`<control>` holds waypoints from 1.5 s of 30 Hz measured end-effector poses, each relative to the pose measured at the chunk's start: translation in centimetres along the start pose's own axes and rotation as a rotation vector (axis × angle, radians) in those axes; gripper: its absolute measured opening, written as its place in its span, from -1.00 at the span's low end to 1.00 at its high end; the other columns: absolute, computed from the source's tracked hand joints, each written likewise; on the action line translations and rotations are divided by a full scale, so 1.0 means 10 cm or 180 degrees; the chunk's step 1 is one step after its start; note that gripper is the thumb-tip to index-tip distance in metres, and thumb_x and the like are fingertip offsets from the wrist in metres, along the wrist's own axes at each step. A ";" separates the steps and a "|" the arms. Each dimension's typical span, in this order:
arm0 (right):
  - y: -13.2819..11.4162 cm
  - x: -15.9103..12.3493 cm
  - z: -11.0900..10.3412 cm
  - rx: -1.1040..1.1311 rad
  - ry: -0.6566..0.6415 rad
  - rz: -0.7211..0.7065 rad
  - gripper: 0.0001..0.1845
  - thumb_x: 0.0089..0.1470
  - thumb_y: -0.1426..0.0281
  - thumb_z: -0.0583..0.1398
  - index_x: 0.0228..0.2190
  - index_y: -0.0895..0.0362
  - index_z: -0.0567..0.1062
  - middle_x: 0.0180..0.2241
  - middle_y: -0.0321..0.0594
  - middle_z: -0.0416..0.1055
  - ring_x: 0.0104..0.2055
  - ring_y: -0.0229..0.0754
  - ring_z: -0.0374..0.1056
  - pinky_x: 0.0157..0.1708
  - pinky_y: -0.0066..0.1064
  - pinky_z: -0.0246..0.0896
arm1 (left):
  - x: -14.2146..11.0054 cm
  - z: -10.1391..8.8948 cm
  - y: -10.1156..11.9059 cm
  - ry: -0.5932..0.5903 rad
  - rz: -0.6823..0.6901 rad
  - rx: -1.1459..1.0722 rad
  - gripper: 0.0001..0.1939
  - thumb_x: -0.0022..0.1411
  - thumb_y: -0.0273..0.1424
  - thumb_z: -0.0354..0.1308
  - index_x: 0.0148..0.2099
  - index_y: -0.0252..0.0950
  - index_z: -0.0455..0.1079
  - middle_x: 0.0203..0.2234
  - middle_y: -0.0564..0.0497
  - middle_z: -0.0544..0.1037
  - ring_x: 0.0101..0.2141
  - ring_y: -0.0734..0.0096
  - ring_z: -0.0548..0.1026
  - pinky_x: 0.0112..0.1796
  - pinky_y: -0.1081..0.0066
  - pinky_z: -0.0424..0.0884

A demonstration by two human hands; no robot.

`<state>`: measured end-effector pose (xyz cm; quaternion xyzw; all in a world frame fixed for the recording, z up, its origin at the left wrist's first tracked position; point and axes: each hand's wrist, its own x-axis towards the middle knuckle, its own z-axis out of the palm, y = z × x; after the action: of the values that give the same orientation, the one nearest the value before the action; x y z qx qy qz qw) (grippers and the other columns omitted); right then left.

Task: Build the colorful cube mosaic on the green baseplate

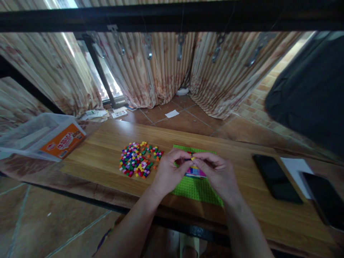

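Observation:
Both hands meet above a green studded baseplate [196, 193] on the wooden table. My left hand [172, 170] is closed, thumb and forefinger pinching a small dark piece whose kind I cannot make out. Against it, my right hand [217, 172] pinches a small yellow toy brick [192, 158]. Under the fingers, a patch of coloured bricks [195, 172] in pink, blue, red and white sits on the baseplate, partly hidden by the hands. To the left lies a loose pile of small multicoloured bricks [135, 161].
A clear plastic bin [34, 143] with an orange label stands at the table's left end. Two dark phones [276, 179] and a white paper [297, 170] lie at the right. A black bar [172, 16] with hanging metal hooks crosses above, before striped curtains [158, 75].

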<state>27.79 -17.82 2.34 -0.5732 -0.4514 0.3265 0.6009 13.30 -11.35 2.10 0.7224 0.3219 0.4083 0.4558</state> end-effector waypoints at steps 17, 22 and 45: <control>0.33 0.08 -0.45 -0.1317 0.0248 0.0053 -0.79 0.02 0.23 0.27 -0.36 0.05 0.66 -0.31 -0.19 0.61 -0.27 -0.11 0.48 -0.21 -0.26 0.36 | 0.01 0.08 -0.20 -0.0108 -0.0727 0.0986 -0.79 0.21 -0.45 0.17 -0.09 -0.29 0.50 -0.21 -0.01 0.62 -0.37 0.43 0.51 -0.29 0.40 0.44; 0.36 0.10 -0.43 -0.1561 0.0180 -0.0088 -0.79 0.04 0.23 0.24 -0.36 0.03 0.65 -0.31 -0.19 0.60 -0.28 -0.10 0.49 -0.19 -0.26 0.36 | 0.00 0.09 -0.20 -0.0127 -0.0805 0.0961 -0.74 0.17 -0.48 0.21 -0.06 -0.28 0.49 -0.17 -0.02 0.61 -0.30 0.39 0.53 -0.24 0.38 0.45; 0.51 0.16 -0.36 -0.0665 0.0672 0.0720 -0.54 -0.13 0.00 0.33 -0.37 0.13 0.65 -0.43 -0.18 0.59 -0.40 -0.13 0.45 -0.38 -0.34 0.33 | -0.01 0.08 -0.15 -0.0196 -0.0796 0.0981 -0.71 0.18 -0.50 0.21 -0.03 -0.31 0.47 -0.15 -0.05 0.61 -0.21 0.36 0.55 -0.12 0.34 0.47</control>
<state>32.36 -17.14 -2.20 -0.7107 -0.3499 0.2813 0.5416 13.85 -11.20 0.43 0.7502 0.4537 0.2722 0.3966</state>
